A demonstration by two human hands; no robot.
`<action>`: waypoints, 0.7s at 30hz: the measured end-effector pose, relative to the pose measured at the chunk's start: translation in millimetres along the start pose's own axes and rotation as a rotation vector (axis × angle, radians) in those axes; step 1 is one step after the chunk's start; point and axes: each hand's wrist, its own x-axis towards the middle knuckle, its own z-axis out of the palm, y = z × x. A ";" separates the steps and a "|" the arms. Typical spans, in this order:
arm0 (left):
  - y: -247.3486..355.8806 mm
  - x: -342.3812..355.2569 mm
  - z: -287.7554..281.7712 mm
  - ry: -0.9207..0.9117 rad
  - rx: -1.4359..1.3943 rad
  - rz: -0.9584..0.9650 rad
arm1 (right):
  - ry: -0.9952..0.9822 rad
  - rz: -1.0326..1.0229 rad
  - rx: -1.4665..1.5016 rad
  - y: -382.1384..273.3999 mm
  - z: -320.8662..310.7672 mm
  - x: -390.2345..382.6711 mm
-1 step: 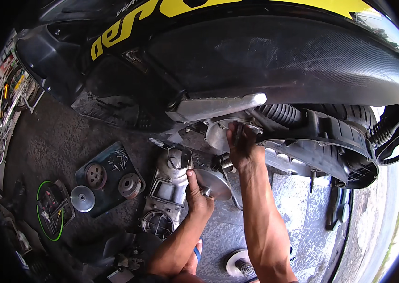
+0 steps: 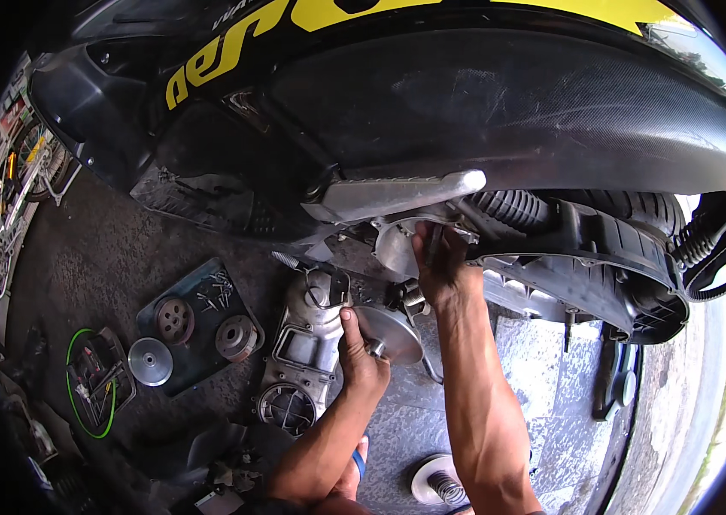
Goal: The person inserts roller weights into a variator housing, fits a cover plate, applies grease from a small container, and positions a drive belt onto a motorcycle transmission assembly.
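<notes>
- The left hand (image 2: 361, 348) is gripping the round metal disc (image 2: 391, 333), fingers closed on its rim, just under the scooter (image 2: 500, 94).
- Keeping the disc straight matters here, I think.
- The right hand (image 2: 440, 262) is pressing up inside the open engine case (image 2: 401, 245), fingers curled.
- Loose parts are lying on the floor (image 2: 105, 257).

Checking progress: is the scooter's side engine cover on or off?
Off. The silver cover lies on the ground, while the left hand holds the exposed pulley disc.
</notes>
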 end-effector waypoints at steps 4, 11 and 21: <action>-10.1 13.5 17.8 -0.063 0.035 0.030 | -0.114 -0.070 0.007 -7.4 -13.7 -4.0; -24.8 30.8 70.7 -0.117 0.034 0.200 | 0.048 -0.443 -0.521 -6.7 -56.7 -47.1; -36.4 37.7 66.5 -0.066 0.564 0.406 | 0.134 -0.950 -0.580 9.8 -49.7 -33.6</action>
